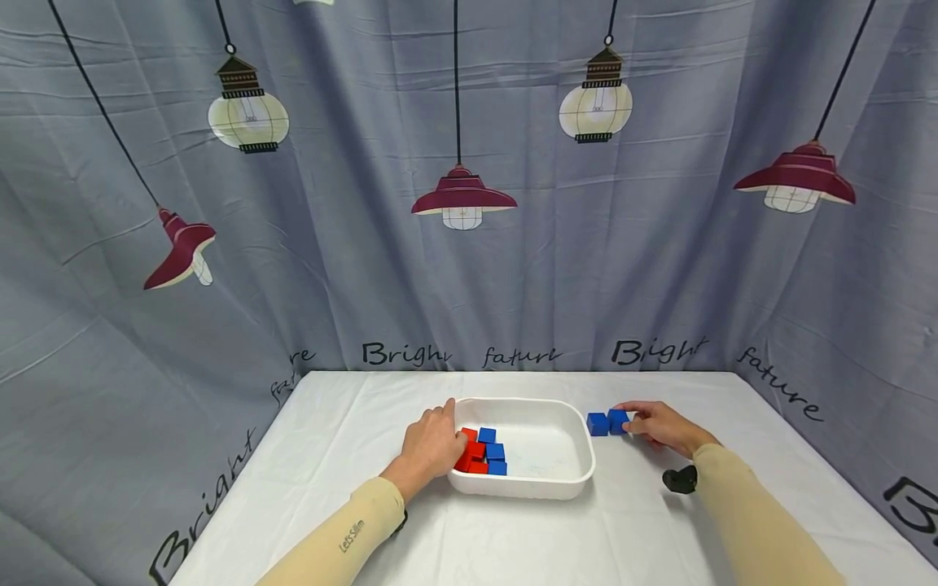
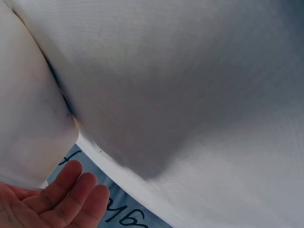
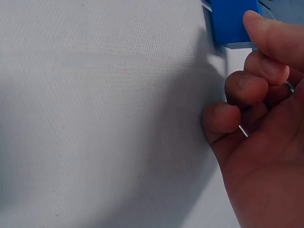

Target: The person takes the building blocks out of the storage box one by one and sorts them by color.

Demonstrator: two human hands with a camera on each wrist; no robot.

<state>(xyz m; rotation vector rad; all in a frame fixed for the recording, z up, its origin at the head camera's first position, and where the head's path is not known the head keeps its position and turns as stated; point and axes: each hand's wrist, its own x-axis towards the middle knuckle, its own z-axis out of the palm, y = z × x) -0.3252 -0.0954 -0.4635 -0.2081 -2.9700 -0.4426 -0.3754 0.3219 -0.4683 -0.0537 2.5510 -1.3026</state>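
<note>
A white plastic tray stands on the table, with several red cubes and three blue cubes grouped at its left end. My left hand holds the tray's left wall, thumb over the rim and fingers along the outside. The left wrist view shows those fingers beside the white wall, the thumb hidden. To the right of the tray, my right hand pinches a blue cube between thumb and forefinger. Another blue cube sits just left of it, close to the tray.
A white cloth covers the table. Behind and at both sides hangs a grey-blue curtain printed with lamps and lettering. A black wrist-worn device sticks out beside the right sleeve.
</note>
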